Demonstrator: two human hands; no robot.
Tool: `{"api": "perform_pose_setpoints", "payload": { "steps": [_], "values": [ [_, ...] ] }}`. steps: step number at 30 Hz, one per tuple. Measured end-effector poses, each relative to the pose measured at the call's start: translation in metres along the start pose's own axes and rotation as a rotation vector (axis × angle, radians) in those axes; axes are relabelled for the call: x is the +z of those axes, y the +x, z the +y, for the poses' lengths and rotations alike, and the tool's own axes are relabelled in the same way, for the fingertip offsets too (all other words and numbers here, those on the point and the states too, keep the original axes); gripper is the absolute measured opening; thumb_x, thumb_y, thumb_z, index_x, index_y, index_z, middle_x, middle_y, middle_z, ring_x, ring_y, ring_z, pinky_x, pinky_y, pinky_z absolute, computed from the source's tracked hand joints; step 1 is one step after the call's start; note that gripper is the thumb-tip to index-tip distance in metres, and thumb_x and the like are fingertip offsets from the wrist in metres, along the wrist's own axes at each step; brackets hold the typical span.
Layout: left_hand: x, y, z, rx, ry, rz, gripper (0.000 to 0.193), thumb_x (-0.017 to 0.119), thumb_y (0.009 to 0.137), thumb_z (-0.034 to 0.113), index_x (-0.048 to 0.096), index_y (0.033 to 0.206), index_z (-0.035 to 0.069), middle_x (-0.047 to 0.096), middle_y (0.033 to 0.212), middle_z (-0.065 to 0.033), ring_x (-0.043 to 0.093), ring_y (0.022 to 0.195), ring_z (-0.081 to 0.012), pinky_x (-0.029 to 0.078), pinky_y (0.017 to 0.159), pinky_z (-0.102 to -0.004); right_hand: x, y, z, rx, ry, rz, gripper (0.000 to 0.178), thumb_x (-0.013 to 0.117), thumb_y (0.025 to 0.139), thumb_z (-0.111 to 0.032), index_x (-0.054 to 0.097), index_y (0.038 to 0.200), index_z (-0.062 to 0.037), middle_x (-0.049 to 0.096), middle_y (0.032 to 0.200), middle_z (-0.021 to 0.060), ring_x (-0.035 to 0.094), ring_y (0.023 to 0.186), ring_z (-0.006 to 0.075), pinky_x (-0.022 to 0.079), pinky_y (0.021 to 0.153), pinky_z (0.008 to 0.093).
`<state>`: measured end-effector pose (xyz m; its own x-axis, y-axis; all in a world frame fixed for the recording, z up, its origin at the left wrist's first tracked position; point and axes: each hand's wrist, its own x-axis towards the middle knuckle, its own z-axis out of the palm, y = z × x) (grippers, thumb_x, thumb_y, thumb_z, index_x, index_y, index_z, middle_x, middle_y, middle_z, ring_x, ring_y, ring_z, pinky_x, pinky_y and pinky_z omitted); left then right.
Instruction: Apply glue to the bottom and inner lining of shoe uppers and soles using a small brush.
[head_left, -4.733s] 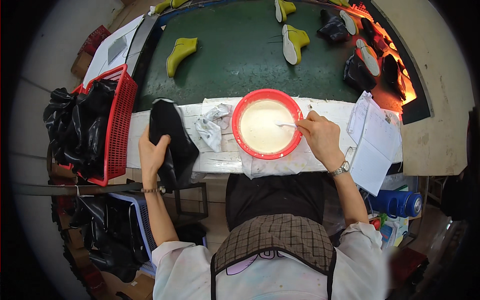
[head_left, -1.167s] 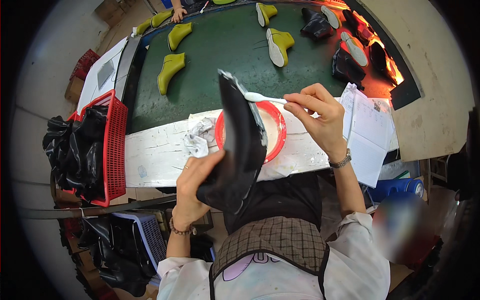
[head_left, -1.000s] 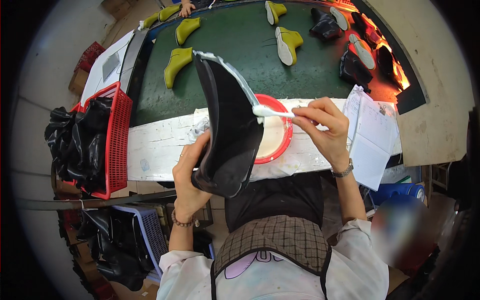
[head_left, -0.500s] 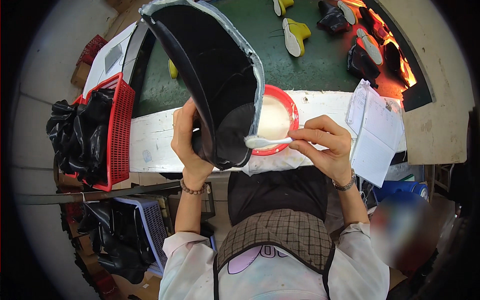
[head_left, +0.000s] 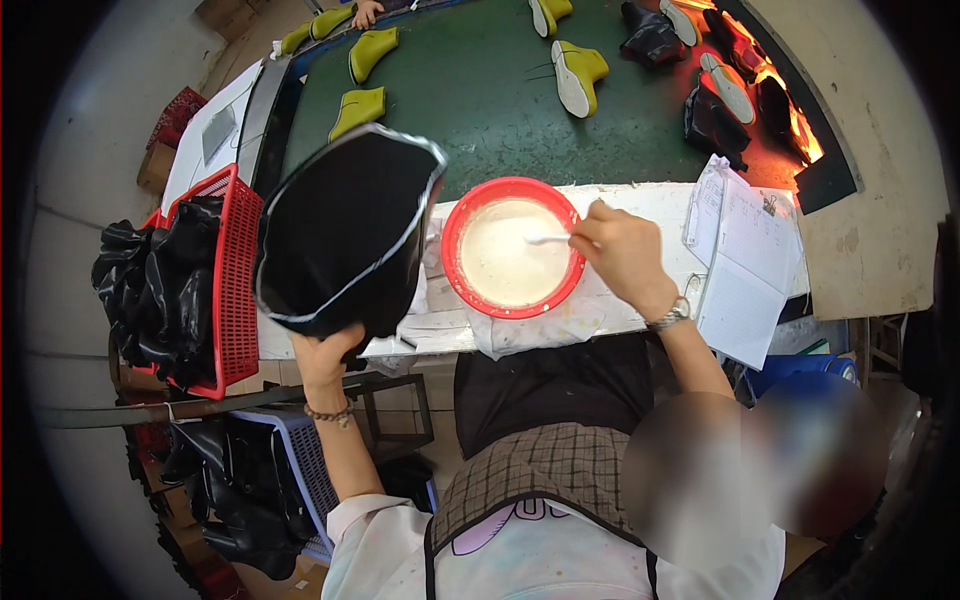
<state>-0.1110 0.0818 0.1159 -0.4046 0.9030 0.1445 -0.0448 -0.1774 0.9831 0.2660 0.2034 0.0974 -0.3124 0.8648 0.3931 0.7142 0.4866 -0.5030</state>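
left hand (head_left: 325, 352): grip closed on black boot upper with pale edge (head_left: 340, 240), raised left of round red plastic bowl of whitish liquid (head_left: 512, 255) on white counter (head_left: 650, 205) | right hand (head_left: 625, 255): grip pinching small brush (head_left: 548, 240) in bowl

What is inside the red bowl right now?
The red bowl holds creamy white liquid, with the brush tip dipped in it, held by the right hand. The bowl's bottom is hidden beneath the liquid.
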Motion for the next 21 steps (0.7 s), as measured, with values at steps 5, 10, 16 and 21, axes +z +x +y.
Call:
{"api": "perform_pose_setpoints", "payload": {
  "steps": [5, 10, 16, 21],
  "values": [
    [-0.070, 0.001, -0.034, -0.109, -0.549, -0.516, 0.067, 0.056, 0.054, -0.017, 0.061, 0.120, -0.008, 0.067, 0.083, -0.0098, 0.058, 0.060, -0.0203, 0.047, 0.057, -0.0290, 0.008, 0.005, 0.007, -0.119, -0.290, -0.134, 0.011, 0.072, 0.081, -0.016, 0.071, 0.075, -0.0073, 0.063, 0.080, 0.0066, 0.068, 0.069, 0.0258, 0.053, 0.063, 0.0394],
    [-0.114, -0.020, -0.089, -0.159, -0.667, -0.299, 0.079, 0.056, 0.050, -0.020, 0.056, 0.129, -0.013, 0.069, 0.086, -0.0145, 0.059, 0.061, -0.0245, 0.049, 0.062, -0.0344, -0.034, 0.012, -0.001, 0.106, 0.211, -0.014, 0.011, 0.077, 0.087, -0.018, 0.078, 0.093, -0.0087, 0.065, 0.082, 0.0039, 0.060, 0.060, 0.0186, 0.048, 0.059, 0.0303],
    [-0.135, -0.027, -0.163, -0.225, -0.660, -0.152, 0.089, 0.062, 0.047, -0.022, 0.050, 0.135, -0.020, 0.072, 0.096, -0.0206, 0.064, 0.068, -0.0317, 0.056, 0.074, -0.0412, -0.045, 0.029, -0.019, -0.176, 0.568, 0.193, 0.014, 0.079, 0.086, -0.009, 0.080, 0.100, -0.0079, 0.068, 0.090, 0.0005, 0.061, 0.075, 0.0135, 0.044, 0.065, 0.0287],
    [-0.123, -0.034, -0.146, -0.207, -0.673, -0.151, 0.088, 0.066, 0.055, -0.013, 0.046, 0.140, -0.015, 0.065, 0.110, -0.0208, 0.058, 0.086, -0.0328, 0.050, 0.085, -0.0428, -0.045, 0.021, -0.018, -0.182, 0.345, 0.150, 0.015, 0.081, 0.082, -0.014, 0.081, 0.097, -0.0109, 0.069, 0.089, 0.0001, 0.063, 0.086, 0.0143, 0.038, 0.078, 0.0299]
  ]
}}
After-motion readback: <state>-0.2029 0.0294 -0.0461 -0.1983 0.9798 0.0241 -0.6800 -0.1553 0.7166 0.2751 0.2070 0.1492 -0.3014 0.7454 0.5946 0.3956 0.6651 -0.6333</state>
